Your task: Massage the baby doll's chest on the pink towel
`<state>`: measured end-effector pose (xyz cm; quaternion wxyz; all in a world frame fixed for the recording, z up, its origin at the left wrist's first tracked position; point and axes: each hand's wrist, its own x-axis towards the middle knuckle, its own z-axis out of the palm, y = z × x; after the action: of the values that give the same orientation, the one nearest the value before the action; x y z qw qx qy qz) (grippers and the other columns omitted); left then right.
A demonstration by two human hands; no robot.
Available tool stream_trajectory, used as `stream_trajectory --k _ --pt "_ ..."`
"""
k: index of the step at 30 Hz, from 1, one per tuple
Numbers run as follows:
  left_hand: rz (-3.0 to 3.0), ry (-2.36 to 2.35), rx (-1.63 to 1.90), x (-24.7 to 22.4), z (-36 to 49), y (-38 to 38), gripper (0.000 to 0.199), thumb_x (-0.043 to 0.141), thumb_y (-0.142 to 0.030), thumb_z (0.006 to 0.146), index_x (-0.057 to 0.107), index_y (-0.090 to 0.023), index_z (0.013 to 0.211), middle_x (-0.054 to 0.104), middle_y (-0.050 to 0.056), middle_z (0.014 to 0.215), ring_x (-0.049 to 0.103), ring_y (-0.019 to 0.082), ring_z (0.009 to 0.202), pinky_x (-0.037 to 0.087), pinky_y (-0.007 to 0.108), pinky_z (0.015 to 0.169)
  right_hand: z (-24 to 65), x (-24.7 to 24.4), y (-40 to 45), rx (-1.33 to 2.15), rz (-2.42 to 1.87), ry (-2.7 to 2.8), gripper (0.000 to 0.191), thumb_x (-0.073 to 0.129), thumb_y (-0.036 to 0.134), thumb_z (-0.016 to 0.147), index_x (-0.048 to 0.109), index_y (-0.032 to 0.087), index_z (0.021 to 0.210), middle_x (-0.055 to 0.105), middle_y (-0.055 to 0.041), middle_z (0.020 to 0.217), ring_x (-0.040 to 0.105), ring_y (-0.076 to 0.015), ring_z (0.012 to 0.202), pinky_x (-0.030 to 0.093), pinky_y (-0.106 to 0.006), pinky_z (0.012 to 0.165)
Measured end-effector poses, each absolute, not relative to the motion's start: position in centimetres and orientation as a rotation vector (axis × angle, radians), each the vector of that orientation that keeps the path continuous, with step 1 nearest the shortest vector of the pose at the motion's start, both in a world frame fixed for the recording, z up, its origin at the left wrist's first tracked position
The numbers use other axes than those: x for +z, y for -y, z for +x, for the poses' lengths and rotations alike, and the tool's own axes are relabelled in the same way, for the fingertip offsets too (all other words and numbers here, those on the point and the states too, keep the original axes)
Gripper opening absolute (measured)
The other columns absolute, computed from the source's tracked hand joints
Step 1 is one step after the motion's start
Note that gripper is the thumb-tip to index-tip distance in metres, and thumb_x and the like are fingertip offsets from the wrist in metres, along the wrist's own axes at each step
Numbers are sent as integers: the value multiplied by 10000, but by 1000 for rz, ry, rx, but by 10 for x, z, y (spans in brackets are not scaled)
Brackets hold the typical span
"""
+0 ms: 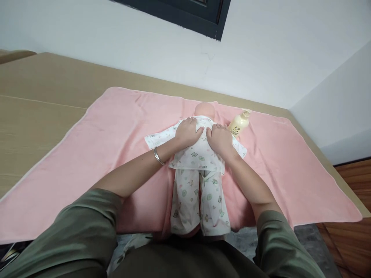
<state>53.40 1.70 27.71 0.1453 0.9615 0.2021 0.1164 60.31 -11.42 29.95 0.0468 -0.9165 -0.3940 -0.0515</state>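
Observation:
A baby doll (204,111) in a white printed top (197,154) and matching trousers (185,202) lies on a pink blanket (139,127), its head toward the wall. My left hand (188,132) rests flat on the upper part of the top, on the left side, thumb pointing inward. On the right side my right hand (219,139) lies on the top in the same way. Neither hand grasps anything; the two thumbs are a little apart. A pale yellow pump bottle (239,122) is on the blanket just beyond my right hand, tilted to the right.
The blanket covers much of a wooden table (37,85) and hangs at its front edge. Behind stands a white wall (87,31) with a dark window frame (185,19). Brown wooden furniture (355,185) shows at the right.

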Motion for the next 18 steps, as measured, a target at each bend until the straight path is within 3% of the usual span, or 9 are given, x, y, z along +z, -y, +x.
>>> stream_trajectory --k 5,7,10,12,14,18 --pt "2783 -560 452 272 535 -17 437 428 -326 964 617 -9 1199 604 193 1235 551 318 1191 405 438 1084 601 306 117 -140 -2789 1190 445 371 326 1055 713 42 1041 658 -161 1025 608 -291 1019 316 -399 1100" --pt "2808 -504 563 266 533 -16 430 370 -311 981 655 -26 1131 625 186 1203 571 307 1164 426 433 1062 613 304 117 -20 -2734 1177 434 379 339 1055 678 45 1164 632 -156 1159 569 -294 1129 341 -382 1094" --pt "2826 -395 676 261 531 -14 469 291 -299 1000 689 -55 1046 651 166 1162 596 288 1126 454 421 1022 631 296 116 144 -2630 1216 523 372 334 1055 459 -2 1446 427 -162 1460 372 -284 1373 269 -385 1167" --pt "2817 -414 649 262 531 -13 453 318 -306 992 684 -51 1074 641 165 1193 586 288 1145 445 417 1035 637 293 115 226 -2629 1260 581 342 311 1057 306 -15 1536 273 -155 1554 229 -272 1455 168 -413 1213" --pt "2811 -492 540 267 532 -13 458 389 -318 965 629 -3 1195 592 196 1274 542 308 1213 406 423 1085 635 293 115 251 -2661 1295 580 313 292 1063 253 2 1562 222 -141 1575 189 -274 1469 142 -435 1217" --pt "2784 -581 338 276 535 -15 570 456 -336 931 511 74 1323 517 247 1341 464 353 1280 338 450 1134 610 301 116 35 -2753 1350 451 325 225 1053 492 -21 1393 484 -186 1392 423 -308 1308 279 -409 1143"
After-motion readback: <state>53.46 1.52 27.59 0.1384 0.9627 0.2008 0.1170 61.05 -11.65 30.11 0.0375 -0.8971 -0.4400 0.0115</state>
